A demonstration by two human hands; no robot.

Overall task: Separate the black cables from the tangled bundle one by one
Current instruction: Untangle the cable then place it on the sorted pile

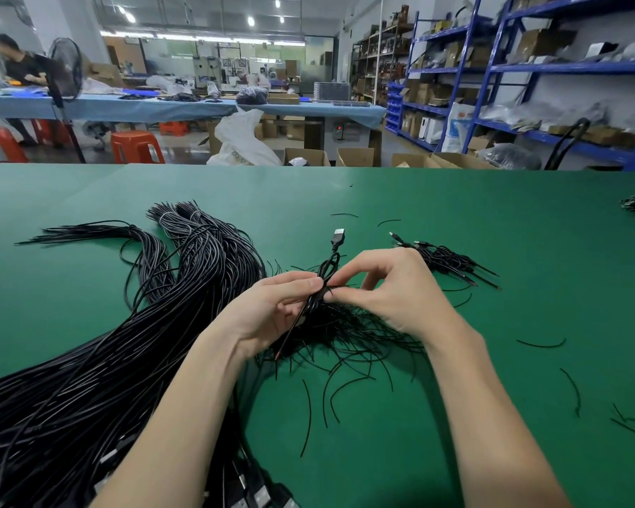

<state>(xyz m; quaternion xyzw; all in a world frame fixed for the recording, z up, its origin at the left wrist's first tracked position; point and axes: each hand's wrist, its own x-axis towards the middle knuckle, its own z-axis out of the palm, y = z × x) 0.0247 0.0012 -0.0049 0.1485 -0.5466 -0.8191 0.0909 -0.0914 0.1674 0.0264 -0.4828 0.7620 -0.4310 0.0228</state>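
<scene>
1. A small cluster of black cables (318, 298) is pinched between thumb and fingers of the left hand (272, 309), fingers curled round it, so the grip is clamped on those cables
2. The same cluster is nipped by the fingertips of the right hand (389, 291) just beside the left thumb, thumb and forefinger closed on the strands
3. A USB plug (338, 237) is seen sticking up above both hands, on a cable that's looped just under it and runs down into the pinch
4. The tangled bundle (345, 331) is found on the green table (455, 221) right under and between the wrists, with loose ends splayed toward the near edge
5. A big sheaf of long cables (125, 342) is laid out to the left, fanning from the near-left corner up toward the middle, touching the left forearm
6. A smaller pile of short leads (451, 264) with plugs is parked just beyond the right hand
7. A few stray cut bits (541, 344) are scattered on the mat to the right, well apart from the tangle
8. Blue shelving (528, 67) and orange stools (136, 146) can be made out in the background
</scene>
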